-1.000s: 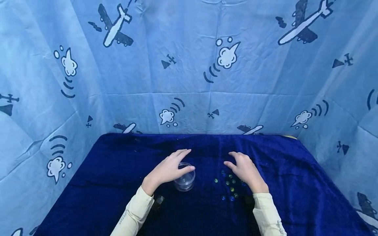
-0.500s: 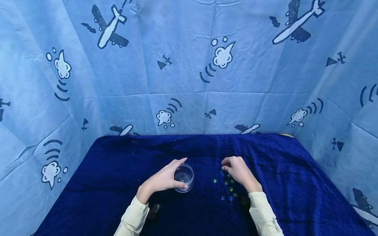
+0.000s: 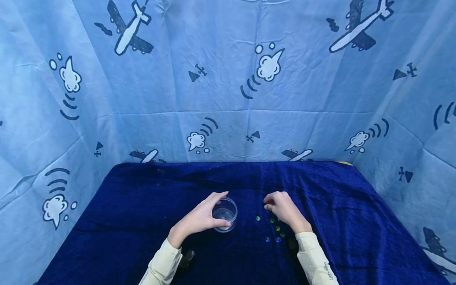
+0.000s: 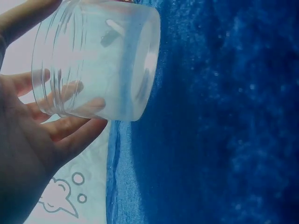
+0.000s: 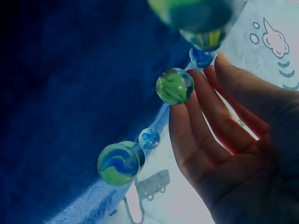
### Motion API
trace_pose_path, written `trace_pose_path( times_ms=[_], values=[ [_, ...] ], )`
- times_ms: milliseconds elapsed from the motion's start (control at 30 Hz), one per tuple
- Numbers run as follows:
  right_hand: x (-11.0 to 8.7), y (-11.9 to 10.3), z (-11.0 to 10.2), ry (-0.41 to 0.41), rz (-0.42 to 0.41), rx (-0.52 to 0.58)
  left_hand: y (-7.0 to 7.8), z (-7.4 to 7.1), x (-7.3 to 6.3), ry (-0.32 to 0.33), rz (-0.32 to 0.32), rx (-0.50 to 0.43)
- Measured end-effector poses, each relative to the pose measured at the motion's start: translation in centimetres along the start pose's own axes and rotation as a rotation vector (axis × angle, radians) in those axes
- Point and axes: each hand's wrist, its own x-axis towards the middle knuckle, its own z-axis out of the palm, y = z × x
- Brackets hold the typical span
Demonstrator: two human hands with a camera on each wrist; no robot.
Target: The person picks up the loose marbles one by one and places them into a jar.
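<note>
A clear plastic jar [image 3: 228, 211] without a lid stands upright on the dark blue cloth. My left hand [image 3: 199, 215] grips its side, thumb on the near side and fingers round the far side. In the left wrist view the jar [image 4: 100, 60] has a threaded neck, and nothing shows inside it. My right hand [image 3: 285, 208] is lowered to the cloth at the far end of a group of glass marbles [image 3: 278, 228]. Its thumb and fingertips pinch a blue marble [image 5: 201, 57] in the right wrist view. A green-swirled marble [image 5: 175, 86] overlaps the fingers there.
Several green and blue marbles lie below the right hand, with one green marble [image 3: 258, 218] a little to the left. A small dark object [image 3: 187, 259] shows beside the left sleeve. A light blue curtain [image 3: 228, 87] with printed planes hangs behind the table.
The left hand has come down and closed round the jar, which has shifted slightly right. The right hand has lowered to the far marbles, its fingers drawing together.
</note>
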Motion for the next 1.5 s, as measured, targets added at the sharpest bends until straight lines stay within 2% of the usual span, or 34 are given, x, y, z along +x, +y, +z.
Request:
trace_pose_path(
  times_ms=[367, 667, 933, 1067, 1267, 1500],
  values=[
    [0.2, -0.4, 0.3, -0.032, 0.045, 0.022, -0.1, 0.1, -0.3, 0.014, 0.014, 0.013],
    [0.1, -0.6, 0.4, -0.055, 0.046, 0.039, -0.3, 0.3, -0.1, 0.029, -0.006, 0.024],
    [-0.1, -0.5, 0.3, -0.054, 0.021, 0.023, -0.6, 0.7, -0.1, 0.053, -0.026, -0.058],
    [-0.1, -0.6, 0.0, -0.03, 0.034, 0.012, -0.6, 0.8, -0.1, 0.047, -0.04, -0.098],
    [0.0, -1.3, -0.7, 0.059, 0.008, 0.066, -0.8, 1.0, 0.1, 0.031, -0.066, -0.16],
    [0.1, -2.8, -0.9, 0.118, 0.003, 0.15, -1.0, 1.2, 0.1, 0.025, -0.081, -0.161]
  ],
)
